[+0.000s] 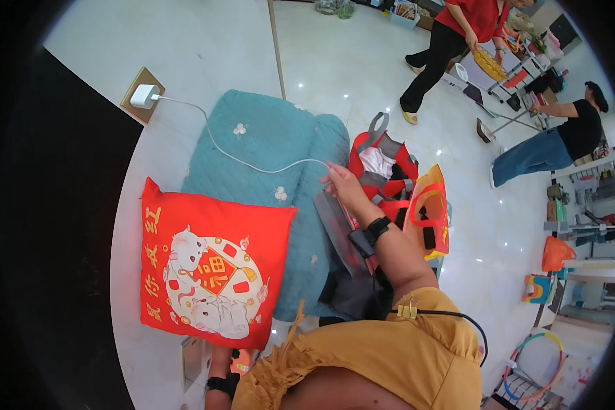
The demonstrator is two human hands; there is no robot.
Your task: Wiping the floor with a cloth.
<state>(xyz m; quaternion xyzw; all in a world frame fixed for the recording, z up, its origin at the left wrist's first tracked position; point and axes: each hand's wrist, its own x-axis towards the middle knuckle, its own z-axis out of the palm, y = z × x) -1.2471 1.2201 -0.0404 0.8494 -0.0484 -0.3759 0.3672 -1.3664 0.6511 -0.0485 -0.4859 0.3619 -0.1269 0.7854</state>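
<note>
My right hand (342, 184) pinches the end of a white charging cable (256, 166) between thumb and fingers. The cable curves across a teal quilted pad (261, 133) to a white charger (144, 96), plugged into a gold wall socket (146, 113). A red square cushion (261, 230) with printed white mice and gold characters leans at the left, partly over the pad. Below its lower edge my left hand (224, 354) shows only near the wrist. The cushion hides its fingers, so their grip is unseen.
Right of the pad stand red-and-grey fabric bags (357, 159) and a yellow-and-red bag (443, 205). A person in red (471, 23) holds something yellow; another in black (569, 133) holds a long-handled tool. A hoop (507, 376) and small stool (538, 288) are at lower right.
</note>
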